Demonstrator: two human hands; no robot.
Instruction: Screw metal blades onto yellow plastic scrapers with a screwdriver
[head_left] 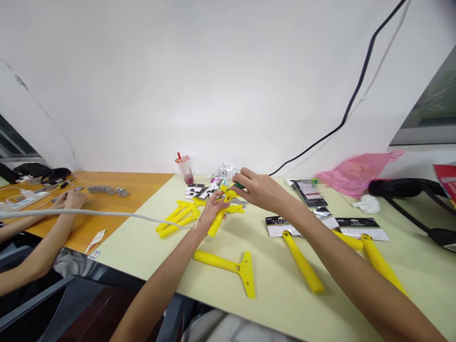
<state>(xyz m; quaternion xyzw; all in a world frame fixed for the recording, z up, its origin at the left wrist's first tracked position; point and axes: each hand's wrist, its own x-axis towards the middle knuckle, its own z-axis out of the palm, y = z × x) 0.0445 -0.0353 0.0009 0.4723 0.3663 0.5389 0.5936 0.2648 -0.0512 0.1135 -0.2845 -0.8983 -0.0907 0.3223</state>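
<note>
Co-worker's hands (73,199): at the far left, a second person's forearms rest on the orange table (142,183), beside a white power strip (24,198) and a row of small metal pieces (107,190).
White cable (107,213): runs from the left edge across the table joint toward the left hand.
Loose yellow scrapers (178,218): a small heap of bare yellow handles lies just left of the hands, on the pale table (270,294).
Left hand (213,210): fingers closed around the yellow scraper (221,213), holding it with its head away from the person.
Right hand (261,190): fingers pinched on a green-handled tool (238,185), its tip down at the scraper's head; what it does there is too small to tell.
Blade packets (197,190): black-and-white cards lie just behind the hands, near a plastic drink cup (185,168).
Near scraper (231,266): lies alone in front of the hands, no card on it.
Carded scrapers (356,232): right of the arm, several handles lie with black-and-white cards at their heads.
Progress, as I judge it: those at the right look finished; one is in hand; the heap and the near scraper remain.
Far right: pink bag (356,173), black headset (409,190).
</note>
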